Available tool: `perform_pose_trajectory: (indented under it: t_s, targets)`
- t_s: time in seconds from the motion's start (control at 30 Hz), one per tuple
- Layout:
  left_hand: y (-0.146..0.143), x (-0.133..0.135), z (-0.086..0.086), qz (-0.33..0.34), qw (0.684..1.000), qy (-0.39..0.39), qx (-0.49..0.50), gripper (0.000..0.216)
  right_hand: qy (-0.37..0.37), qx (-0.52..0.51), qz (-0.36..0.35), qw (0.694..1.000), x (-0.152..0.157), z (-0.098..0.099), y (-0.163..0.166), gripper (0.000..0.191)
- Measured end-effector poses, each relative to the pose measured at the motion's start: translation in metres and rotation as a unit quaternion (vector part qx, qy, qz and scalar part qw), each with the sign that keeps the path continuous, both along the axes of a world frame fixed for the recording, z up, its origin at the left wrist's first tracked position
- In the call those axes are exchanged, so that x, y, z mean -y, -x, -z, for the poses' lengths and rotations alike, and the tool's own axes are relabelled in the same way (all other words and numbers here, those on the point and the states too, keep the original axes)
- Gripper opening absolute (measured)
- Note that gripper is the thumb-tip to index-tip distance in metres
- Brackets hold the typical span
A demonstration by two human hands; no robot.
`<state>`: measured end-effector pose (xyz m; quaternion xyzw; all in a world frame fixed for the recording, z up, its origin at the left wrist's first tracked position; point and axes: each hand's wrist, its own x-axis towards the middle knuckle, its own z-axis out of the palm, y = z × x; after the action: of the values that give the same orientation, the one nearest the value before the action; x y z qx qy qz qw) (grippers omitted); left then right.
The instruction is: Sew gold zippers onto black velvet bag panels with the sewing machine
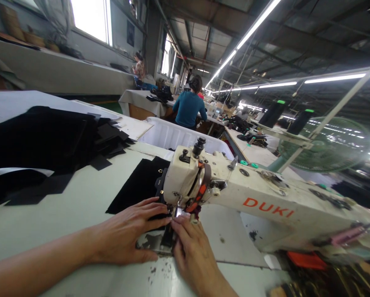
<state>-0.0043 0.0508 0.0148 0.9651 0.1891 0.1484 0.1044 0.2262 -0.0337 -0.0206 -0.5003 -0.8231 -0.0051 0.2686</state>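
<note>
Under the head of a white sewing machine (185, 173) lies a black fabric piece (135, 187), with small gold-coloured metal fittings at its edge by the machine. My left hand (129, 231) rests on the fabric's near edge, fingers stretched out toward the needle area and thumb spread on the table. Just right of the needle, my right hand (192, 247) has its fingers bent and pressed together on a narrow black strip (167, 237). The strip runs from under the presser foot toward me over the metal plate. The fingers partly hide the needle and stitching spot.
Stacked black fabric pieces (48, 152) cover the table's left side. A white plastic bin (163, 134) stands behind the machine. Black thread cones (273, 113) and a green fan (327, 144) are at right. A person in a teal top (187, 107) sits ahead.
</note>
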Motion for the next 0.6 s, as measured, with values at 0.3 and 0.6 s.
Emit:
perform_pose_trajectory:
  t_s: [0.3,0.6]
  targets:
    - [0.008,-0.005,0.017,-0.012,0.998,0.013,0.057,0.058,0.032,-0.002,0.004,0.999,0.002,-0.004,0.000,0.052]
    - [-0.002,-0.026,0.015,-0.121,0.991,-0.001,0.052,0.043,0.017,0.010,0.014,1.000,0.000,-0.014,-0.001,0.041]
